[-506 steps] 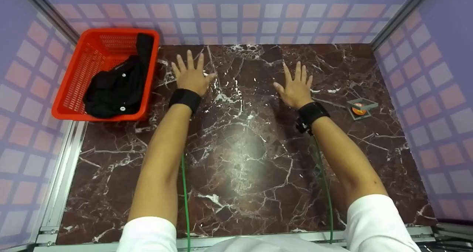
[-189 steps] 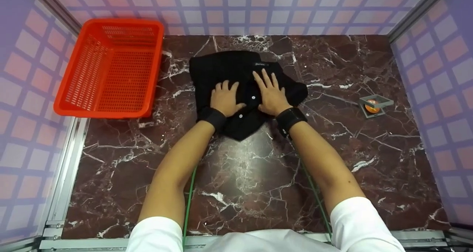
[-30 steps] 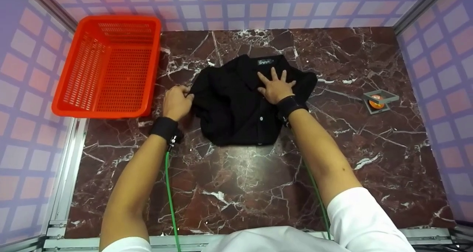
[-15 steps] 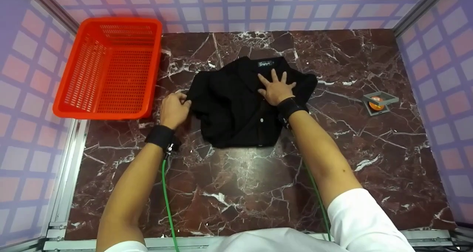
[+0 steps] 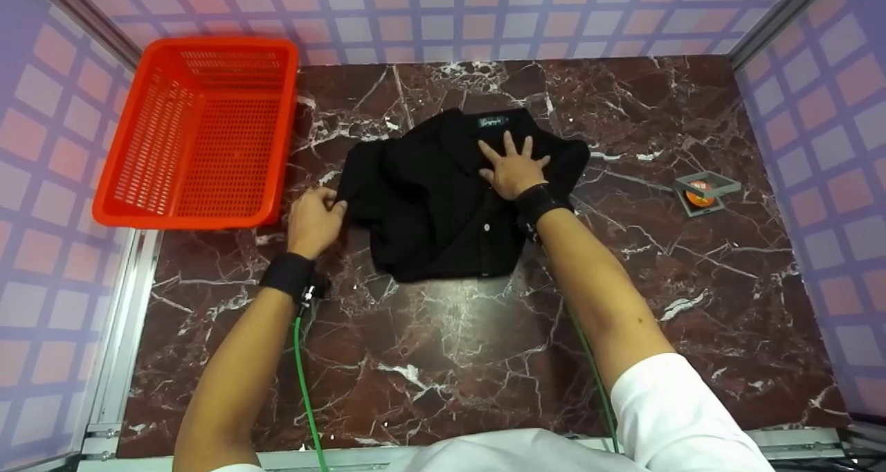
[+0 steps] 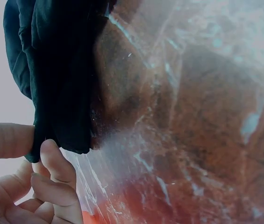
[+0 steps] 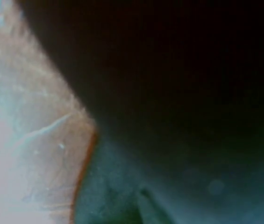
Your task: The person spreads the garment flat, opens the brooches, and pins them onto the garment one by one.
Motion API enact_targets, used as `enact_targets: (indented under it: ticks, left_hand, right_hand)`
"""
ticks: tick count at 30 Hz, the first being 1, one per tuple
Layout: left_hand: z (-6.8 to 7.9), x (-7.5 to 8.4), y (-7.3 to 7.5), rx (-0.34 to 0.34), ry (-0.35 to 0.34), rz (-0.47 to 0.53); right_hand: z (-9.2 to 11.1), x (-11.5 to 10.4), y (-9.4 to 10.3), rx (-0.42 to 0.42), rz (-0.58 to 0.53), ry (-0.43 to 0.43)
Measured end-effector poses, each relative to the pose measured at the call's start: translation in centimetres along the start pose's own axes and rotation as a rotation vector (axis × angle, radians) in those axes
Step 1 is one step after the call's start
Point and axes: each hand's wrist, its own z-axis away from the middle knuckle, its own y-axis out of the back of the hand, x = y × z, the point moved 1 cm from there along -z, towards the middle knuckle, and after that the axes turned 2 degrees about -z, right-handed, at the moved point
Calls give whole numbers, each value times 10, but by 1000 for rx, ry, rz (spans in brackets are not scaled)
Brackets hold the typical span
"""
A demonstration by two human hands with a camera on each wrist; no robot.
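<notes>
A black buttoned shirt (image 5: 429,202) lies on the dark marble tabletop, its collar and neck label towards the back wall. At its left side my left hand (image 5: 315,219) pinches the end of a sleeve between thumb and fingers. The left wrist view shows the sleeve's dark cloth (image 6: 61,84) hanging from that pinch. My right hand (image 5: 516,171) rests on the shirt's front just below the collar, fingers spread and straight. In the right wrist view a dark shape fills most of the picture, and the hand is hidden.
A red plastic basket (image 5: 291,133) with nothing in it stands at the back left. On the right sits a small grey box (image 5: 706,212) with its lid raised and an orange round thing (image 5: 699,194) inside. Green cables (image 5: 304,389) run from both wrists. Tiled walls enclose the tabletop.
The shirt has come out of the basket and been spread on the table. Over the last second my left hand has drawn the sleeve leftwards and slightly nearer; my right hand has stayed put.
</notes>
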Motion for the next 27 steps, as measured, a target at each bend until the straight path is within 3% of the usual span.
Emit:
enact_targets:
  ticks: [18, 27]
  left_hand:
    - [11, -16, -2, 42, 8, 23]
    - [17, -24, -2, 48, 57, 60]
  right_hand:
    - [2, -1, 2, -15, 3, 1]
    - [0, 0, 1, -6, -1, 1]
